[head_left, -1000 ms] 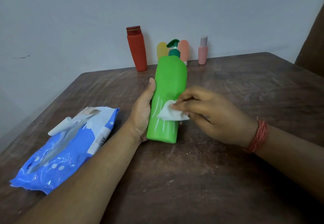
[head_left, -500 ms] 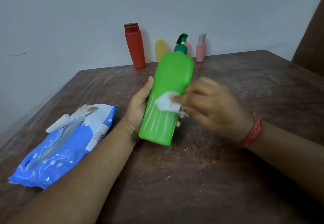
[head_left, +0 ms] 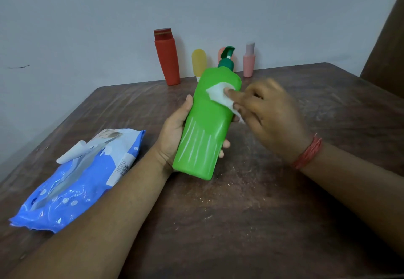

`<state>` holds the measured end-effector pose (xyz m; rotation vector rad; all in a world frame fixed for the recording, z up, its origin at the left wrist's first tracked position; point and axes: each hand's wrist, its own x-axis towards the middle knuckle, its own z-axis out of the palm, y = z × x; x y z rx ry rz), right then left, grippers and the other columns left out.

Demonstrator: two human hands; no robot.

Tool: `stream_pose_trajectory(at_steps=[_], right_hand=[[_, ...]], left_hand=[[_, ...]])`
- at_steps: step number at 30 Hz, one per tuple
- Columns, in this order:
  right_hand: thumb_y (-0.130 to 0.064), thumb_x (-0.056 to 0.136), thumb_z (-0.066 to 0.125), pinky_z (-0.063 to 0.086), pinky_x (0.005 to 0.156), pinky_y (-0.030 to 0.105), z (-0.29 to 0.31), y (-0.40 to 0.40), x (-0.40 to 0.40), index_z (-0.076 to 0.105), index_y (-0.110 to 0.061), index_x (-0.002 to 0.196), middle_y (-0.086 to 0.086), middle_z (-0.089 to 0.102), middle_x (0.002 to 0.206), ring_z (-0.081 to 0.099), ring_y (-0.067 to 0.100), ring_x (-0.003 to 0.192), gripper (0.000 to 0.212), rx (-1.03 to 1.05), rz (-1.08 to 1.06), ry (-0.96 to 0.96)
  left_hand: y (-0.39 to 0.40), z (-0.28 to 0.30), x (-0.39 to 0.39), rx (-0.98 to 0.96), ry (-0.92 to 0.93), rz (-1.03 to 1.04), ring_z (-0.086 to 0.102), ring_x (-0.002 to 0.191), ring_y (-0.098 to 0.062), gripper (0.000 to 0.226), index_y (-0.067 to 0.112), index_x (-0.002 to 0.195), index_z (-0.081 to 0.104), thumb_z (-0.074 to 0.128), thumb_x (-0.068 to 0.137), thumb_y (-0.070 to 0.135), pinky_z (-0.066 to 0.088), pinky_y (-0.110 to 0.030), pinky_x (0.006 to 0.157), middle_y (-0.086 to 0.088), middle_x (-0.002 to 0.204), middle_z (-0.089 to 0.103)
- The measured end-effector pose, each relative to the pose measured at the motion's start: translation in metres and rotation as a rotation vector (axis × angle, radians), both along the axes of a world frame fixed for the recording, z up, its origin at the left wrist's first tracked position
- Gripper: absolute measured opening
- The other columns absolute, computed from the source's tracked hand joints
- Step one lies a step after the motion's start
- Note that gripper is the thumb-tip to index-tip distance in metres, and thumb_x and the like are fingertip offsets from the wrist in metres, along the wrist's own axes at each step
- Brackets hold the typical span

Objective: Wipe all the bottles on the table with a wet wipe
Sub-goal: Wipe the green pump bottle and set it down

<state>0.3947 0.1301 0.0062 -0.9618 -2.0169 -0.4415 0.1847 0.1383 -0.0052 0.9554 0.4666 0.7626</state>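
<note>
Presently the green pump bottle (head_left: 207,125) is held tilted above the brown table (head_left: 262,213), its base low toward the person and its dark green pump head (head_left: 227,60) leaning away toward the wall. Left hand (head_left: 172,136) grasps the bottle's lower body from the left side, thumb along the edge, fingertips just showing round the right edge. Right hand (head_left: 269,112), blurred, pinches a white wet wipe (head_left: 220,97) and presses it against the bottle's upper shoulder; the grip appears to be fingertips against thumb, though the blur leaves that uncertain. A red thread band (head_left: 308,152) sits on the right wrist. Along the table's far edge, against the wall, stand a red bottle (head_left: 167,60), a yellow bottle (head_left: 199,63), a peach bottle (head_left: 222,52) mostly hidden behind the pump, and a pink bottle (head_left: 249,62), all well apart from the hands. A blue wipes pack (head_left: 76,180) lies near the left edge, flap lifted, just beside the left forearm. Open tabletop lies to the right and toward the near edge.
</note>
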Motion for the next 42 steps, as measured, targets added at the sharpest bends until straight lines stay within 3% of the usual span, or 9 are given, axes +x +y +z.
stream_pose_trajectory(at_steps=[4, 8, 17, 21, 25, 29, 33, 37, 42], right_hand=[[-0.014, 0.098, 0.056, 0.038, 0.059, 0.033, -0.007, -0.014, -0.008, 0.068, -0.012, 0.125, 0.011, 0.058, 0.082, 0.048, 0.027, 0.072, 0.03, 0.126, 0.16, -0.257], [-0.027, 0.102, 0.044, 0.047, 0.059, 0.044, 0.003, 0.004, 0.003, 0.063, -0.016, 0.131, 0.009, 0.055, 0.091, 0.048, 0.027, 0.082, 0.036, -0.001, -0.082, 0.017], [-0.034, 0.105, 0.04, 0.048, 0.062, 0.046, 0.006, 0.007, 0.005, 0.062, -0.013, 0.131, 0.008, 0.053, 0.095, 0.048, 0.026, 0.086, 0.04, -0.032, -0.131, 0.053], [-0.021, 0.101, 0.055, 0.041, 0.062, 0.038, -0.001, -0.001, 0.001, 0.063, -0.017, 0.131, 0.008, 0.051, 0.09, 0.045, 0.024, 0.081, 0.031, 0.045, -0.026, -0.141], [-0.012, 0.098, 0.051, 0.048, 0.065, 0.044, 0.012, 0.009, 0.01, 0.06, -0.014, 0.134, 0.011, 0.05, 0.092, 0.049, 0.03, 0.086, 0.037, -0.019, -0.132, 0.05], [-0.015, 0.095, 0.053, 0.031, 0.063, 0.031, 0.003, -0.009, -0.001, 0.06, -0.017, 0.135, 0.009, 0.051, 0.09, 0.044, 0.024, 0.081, 0.04, 0.02, 0.031, -0.242], [-0.016, 0.096, 0.043, 0.047, 0.064, 0.044, 0.014, 0.0, 0.002, 0.058, -0.017, 0.137, 0.011, 0.05, 0.092, 0.048, 0.03, 0.084, 0.044, -0.053, -0.108, -0.097], [-0.009, 0.091, 0.051, 0.032, 0.064, 0.03, 0.005, -0.02, -0.011, 0.065, -0.015, 0.13, 0.006, 0.052, 0.087, 0.043, 0.021, 0.078, 0.041, -0.011, 0.168, -0.384], [-0.017, 0.096, 0.044, 0.044, 0.059, 0.039, 0.012, -0.013, -0.009, 0.064, -0.016, 0.132, 0.01, 0.054, 0.087, 0.047, 0.028, 0.078, 0.041, -0.027, 0.015, -0.215]], left_hand=[[-0.002, 0.0, 0.002, 0.012, 0.045, -0.021, 0.069, 0.073, -0.033, 0.076, 0.014, 0.109, 0.077, 0.022, 0.096, 0.065, 0.059, -0.039, 0.063, -0.017, 0.098, 0.072], [0.002, -0.003, 0.0, 0.031, 0.032, -0.059, 0.069, 0.08, -0.036, 0.076, 0.01, 0.128, 0.066, 0.028, 0.095, 0.067, 0.059, -0.043, 0.069, -0.02, 0.122, 0.065], [0.0, -0.004, 0.005, 0.038, 0.095, -0.092, 0.067, 0.08, -0.037, 0.083, 0.004, 0.126, 0.066, 0.035, 0.087, 0.071, 0.057, -0.046, 0.07, -0.025, 0.117, 0.063], [-0.003, -0.006, 0.008, 0.041, 0.099, -0.141, 0.063, 0.082, -0.035, 0.089, 0.006, 0.131, 0.061, 0.029, 0.086, 0.076, 0.056, -0.043, 0.073, -0.026, 0.115, 0.061], [-0.002, -0.006, 0.01, 0.075, 0.142, -0.171, 0.063, 0.082, -0.032, 0.095, 0.005, 0.134, 0.058, 0.024, 0.083, 0.078, 0.056, -0.042, 0.073, -0.026, 0.112, 0.062], [-0.003, -0.006, 0.012, 0.066, 0.127, -0.145, 0.062, 0.081, -0.036, 0.096, 0.012, 0.132, 0.06, 0.022, 0.08, 0.082, 0.056, -0.043, 0.073, -0.028, 0.109, 0.062], [-0.003, -0.006, 0.014, 0.068, 0.154, -0.112, 0.062, 0.081, -0.034, 0.106, 0.013, 0.128, 0.065, 0.013, 0.074, 0.088, 0.055, -0.042, 0.074, -0.028, 0.107, 0.063], [-0.001, -0.009, 0.012, 0.014, 0.183, 0.001, 0.063, 0.081, -0.033, 0.117, -0.006, 0.132, 0.054, 0.02, 0.073, 0.089, 0.055, -0.042, 0.077, -0.027, 0.099, 0.065], [-0.004, -0.003, 0.016, 0.024, 0.15, -0.019, 0.061, 0.08, -0.036, 0.108, 0.013, 0.114, 0.074, 0.005, 0.079, 0.088, 0.056, -0.042, 0.072, -0.028, 0.099, 0.065]])
